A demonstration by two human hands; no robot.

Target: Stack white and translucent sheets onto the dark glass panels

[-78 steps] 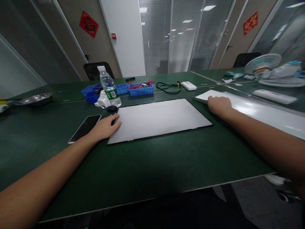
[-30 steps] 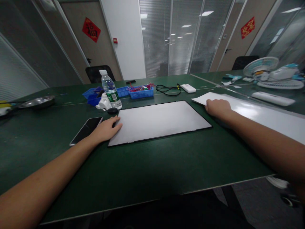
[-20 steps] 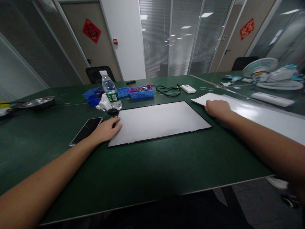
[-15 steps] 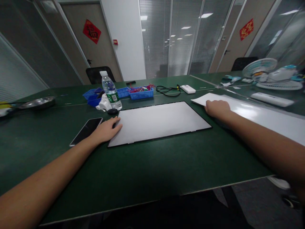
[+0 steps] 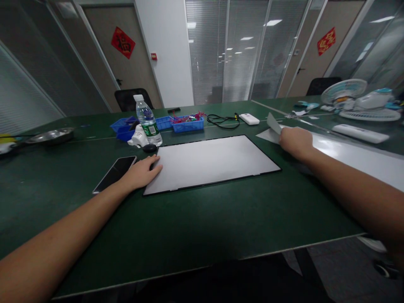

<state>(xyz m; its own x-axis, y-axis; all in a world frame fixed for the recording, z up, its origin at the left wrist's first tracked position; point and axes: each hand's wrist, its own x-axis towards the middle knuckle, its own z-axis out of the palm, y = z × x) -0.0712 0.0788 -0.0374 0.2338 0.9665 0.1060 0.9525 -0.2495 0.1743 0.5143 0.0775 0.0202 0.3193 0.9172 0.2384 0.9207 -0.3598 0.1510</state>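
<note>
My left hand (image 5: 145, 170) rests open over the left edge of a flat white panel with a thin black frame (image 5: 211, 162), which lies on the green table. Close to that hand are a black smartphone (image 5: 115, 173) and a small black mouse-like object (image 5: 150, 148). On the right, my right hand (image 5: 295, 141) is closed on the corner of a thin white sheet (image 5: 347, 153). That corner curls upward past the fingers, while glossy white sheet material stretches away to the right. My right fingertips are mostly hidden behind the hand.
Behind the panel stand a water bottle (image 5: 147, 122), blue trays (image 5: 187, 125) with red wires, a black cable (image 5: 224, 121) and a white box (image 5: 249, 119). A metal pan (image 5: 52, 136) sits far left. At right are a fan (image 5: 353, 99) and a white bar (image 5: 360, 133).
My right hand has risen slightly and moved a little right, folding the sheet's corner up. My left hand and the framed panel have stayed in place.
</note>
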